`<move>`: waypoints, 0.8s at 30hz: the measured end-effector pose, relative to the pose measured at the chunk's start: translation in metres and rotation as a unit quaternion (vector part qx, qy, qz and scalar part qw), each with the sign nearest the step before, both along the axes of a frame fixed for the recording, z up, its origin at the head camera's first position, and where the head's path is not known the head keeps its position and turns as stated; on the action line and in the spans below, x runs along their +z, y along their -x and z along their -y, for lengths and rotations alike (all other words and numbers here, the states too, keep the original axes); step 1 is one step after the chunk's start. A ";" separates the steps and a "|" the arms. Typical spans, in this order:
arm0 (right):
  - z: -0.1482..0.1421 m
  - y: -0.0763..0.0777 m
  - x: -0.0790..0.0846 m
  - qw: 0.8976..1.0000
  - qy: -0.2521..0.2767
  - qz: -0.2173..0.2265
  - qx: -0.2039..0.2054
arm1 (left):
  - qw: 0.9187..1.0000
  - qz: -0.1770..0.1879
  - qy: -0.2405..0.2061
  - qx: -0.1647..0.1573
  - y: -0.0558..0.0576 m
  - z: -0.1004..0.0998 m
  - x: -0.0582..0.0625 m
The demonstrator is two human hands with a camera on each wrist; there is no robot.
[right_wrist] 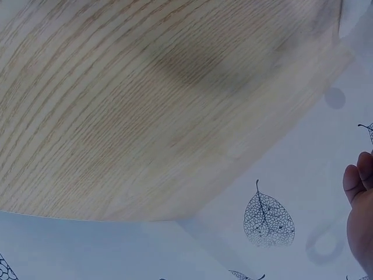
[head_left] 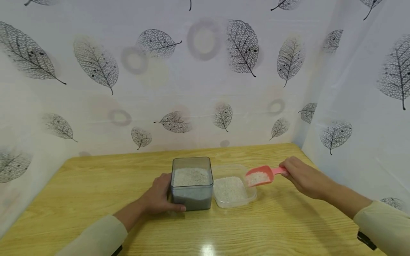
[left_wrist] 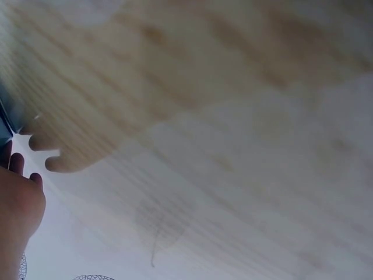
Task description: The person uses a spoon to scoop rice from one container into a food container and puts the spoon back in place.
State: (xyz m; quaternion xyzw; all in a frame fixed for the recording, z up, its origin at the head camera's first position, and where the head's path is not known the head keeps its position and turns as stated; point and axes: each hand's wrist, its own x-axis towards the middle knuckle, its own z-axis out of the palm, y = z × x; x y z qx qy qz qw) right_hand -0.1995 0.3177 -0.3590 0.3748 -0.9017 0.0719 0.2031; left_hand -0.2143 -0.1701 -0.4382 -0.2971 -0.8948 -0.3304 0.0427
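A square grey see-through container (head_left: 192,197) with white rice-like grains in it stands upright on the table. My left hand (head_left: 159,195) grips it from the left, thumb along its front face and fingers at the far left side. In the left wrist view, the left hand (left_wrist: 20,201) shows at the left edge beside a sliver of the container. My right hand (head_left: 305,177) holds a pink scoop (head_left: 268,175) by its handle. White grains lie in the scoop, which is over the right side of a clear plastic tub (head_left: 252,193). The right wrist view shows only part of the right hand (right_wrist: 362,216).
More white grains (head_left: 230,190) lie in the clear tub, just right of the grey container. The wood-grain table (head_left: 96,185) ends at a white leaf-print curtain (head_left: 198,89) behind and on both sides.
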 end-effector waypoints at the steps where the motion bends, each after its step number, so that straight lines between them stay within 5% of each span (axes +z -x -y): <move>1: 0.001 0.000 0.000 1.000 0.000 0.000 0.001 | 1.000 0.000 0.001 0.001 0.000 0.000 0.000; 24: 0.027 0.012 -0.002 0.999 -0.006 -0.017 0.042 | 1.000 0.007 0.015 0.009 0.000 0.001 0.000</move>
